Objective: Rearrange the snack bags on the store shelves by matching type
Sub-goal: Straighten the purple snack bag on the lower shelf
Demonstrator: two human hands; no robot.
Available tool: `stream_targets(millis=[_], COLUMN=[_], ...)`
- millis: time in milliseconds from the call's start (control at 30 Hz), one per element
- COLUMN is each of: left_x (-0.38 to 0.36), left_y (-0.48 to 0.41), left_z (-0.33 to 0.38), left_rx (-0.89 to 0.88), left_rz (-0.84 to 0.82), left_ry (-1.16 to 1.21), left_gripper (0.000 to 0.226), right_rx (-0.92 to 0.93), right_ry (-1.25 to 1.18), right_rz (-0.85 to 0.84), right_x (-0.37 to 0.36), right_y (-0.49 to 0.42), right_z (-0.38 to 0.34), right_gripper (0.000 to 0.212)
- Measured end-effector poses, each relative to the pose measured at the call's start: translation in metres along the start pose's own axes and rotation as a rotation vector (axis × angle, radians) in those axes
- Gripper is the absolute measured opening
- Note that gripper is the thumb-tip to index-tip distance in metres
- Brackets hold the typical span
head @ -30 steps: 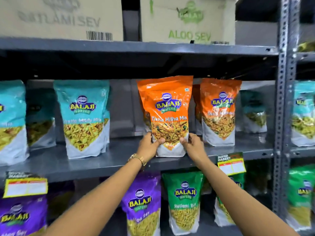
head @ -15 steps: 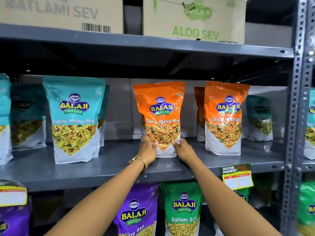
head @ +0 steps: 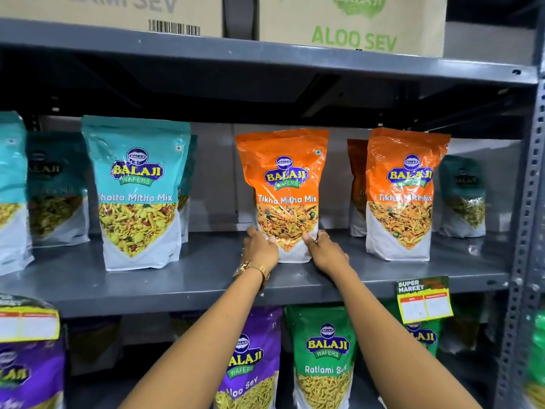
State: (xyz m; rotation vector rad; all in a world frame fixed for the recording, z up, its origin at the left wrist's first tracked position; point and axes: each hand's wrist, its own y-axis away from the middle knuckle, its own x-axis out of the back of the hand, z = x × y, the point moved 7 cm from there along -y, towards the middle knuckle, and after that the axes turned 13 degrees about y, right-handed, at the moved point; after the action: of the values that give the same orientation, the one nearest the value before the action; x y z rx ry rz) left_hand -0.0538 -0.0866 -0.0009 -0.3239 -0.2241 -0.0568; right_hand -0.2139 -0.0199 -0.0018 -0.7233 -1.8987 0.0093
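An orange Tikha Mitha Mix bag [head: 284, 184] stands upright on the grey middle shelf [head: 206, 278]. My left hand [head: 261, 249] grips its lower left corner and my right hand [head: 324, 252] grips its lower right corner. A second orange bag [head: 404, 190] stands to the right, with another orange one behind it. A teal Khatta Mitha Mix bag [head: 137, 190] stands to the left, with more teal bags around it. One dark teal bag [head: 463, 196] sits at the far right, behind the orange ones.
Cardboard boxes [head: 351, 22] marked Aloo Sev and Ratlami Sev sit on the top shelf. Below stand purple Aloo Sev bags [head: 250, 364] and green Ratlami Sev bags [head: 324, 355]. A price tag [head: 423, 299] hangs from the shelf edge. A perforated steel upright [head: 525, 202] bounds the right.
The orange bag has been pushed further back on the shelf and stood upright. Both hands stay on its bottom corners. The camera has moved closer.
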Motion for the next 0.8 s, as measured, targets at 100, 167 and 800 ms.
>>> stream_targets(millis=[100, 167, 800], left_x=[0.003, 0.01, 0.049], left_y=[0.002, 0.01, 0.165], left_z=[-0.001, 0.001, -0.245], left_rx=[-0.011, -0.052, 0.043], left_rz=[-0.009, -0.011, 0.159], left_ry=[0.1, 0.227, 0.179], left_gripper=[0.047, 0.054, 0.092], right_rx=[0.006, 0.023, -0.171], right_ry=[-0.097, -0.24, -0.578], right_rz=[0.006, 0.081, -0.407], right_x=[0.002, 0.008, -0.225], right_y=[0.008, 0.024, 0.185], right_z=[0.002, 0.003, 0.062], right_gripper=[0.06, 0.061, 0.032])
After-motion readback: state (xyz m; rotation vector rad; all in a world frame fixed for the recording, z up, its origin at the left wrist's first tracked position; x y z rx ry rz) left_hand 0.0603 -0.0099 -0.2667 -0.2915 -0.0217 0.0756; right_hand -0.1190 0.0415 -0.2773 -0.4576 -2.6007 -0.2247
